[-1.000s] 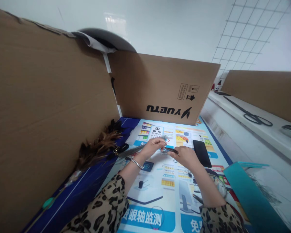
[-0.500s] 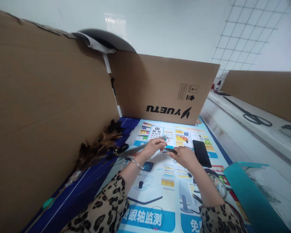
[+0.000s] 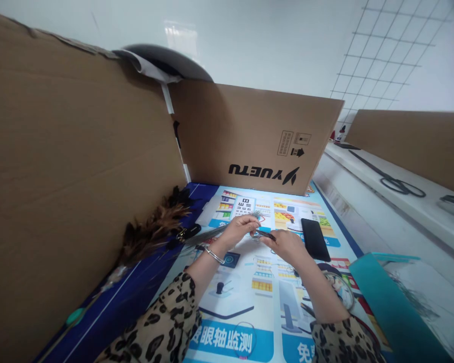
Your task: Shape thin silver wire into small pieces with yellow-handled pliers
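My left hand (image 3: 242,227) is closed around a bundle of thin grey wires (image 3: 209,236), whose ends fan out past my fingers. The bundle trails back to the left beneath my wrist. My right hand (image 3: 286,244) is closed on a slim dark tool (image 3: 265,234), which looks like pliers or tweezers. The tool's tip points left and meets the fingertips of my left hand. Whatever sits exactly between the fingertips is too small to make out.
Cardboard panels (image 3: 249,131) stand at the back and left. A black phone (image 3: 315,239) lies right of my right hand, with a teal tray (image 3: 386,297) of wires nearer. Brown feathers (image 3: 151,227) lie along the left. Scissors (image 3: 393,179) rest on the white ledge.
Hardly anything differs. Both hands stay in the same place, with my right hand shifted very slightly left.
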{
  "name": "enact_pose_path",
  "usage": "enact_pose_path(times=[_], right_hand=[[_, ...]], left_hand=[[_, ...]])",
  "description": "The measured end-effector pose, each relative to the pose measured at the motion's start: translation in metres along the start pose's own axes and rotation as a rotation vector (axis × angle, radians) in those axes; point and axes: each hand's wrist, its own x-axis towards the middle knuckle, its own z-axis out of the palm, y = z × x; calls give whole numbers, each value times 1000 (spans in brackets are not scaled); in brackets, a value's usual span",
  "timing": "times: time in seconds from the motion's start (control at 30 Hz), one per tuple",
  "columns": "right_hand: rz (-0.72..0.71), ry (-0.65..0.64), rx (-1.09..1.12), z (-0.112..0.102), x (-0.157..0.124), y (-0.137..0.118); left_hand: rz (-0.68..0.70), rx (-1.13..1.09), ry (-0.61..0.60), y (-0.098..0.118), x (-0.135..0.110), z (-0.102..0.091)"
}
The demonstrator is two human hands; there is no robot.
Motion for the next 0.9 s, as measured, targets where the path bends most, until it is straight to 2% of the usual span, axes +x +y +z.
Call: enact_pose_path(times=[0.63, 0.9], right_hand=[[15, -17, 5, 2, 0, 0], [10, -51, 69, 13, 4, 2]], left_hand=[[-13, 26, 14, 2, -1, 1], [-56, 47, 6, -1, -1, 2]])
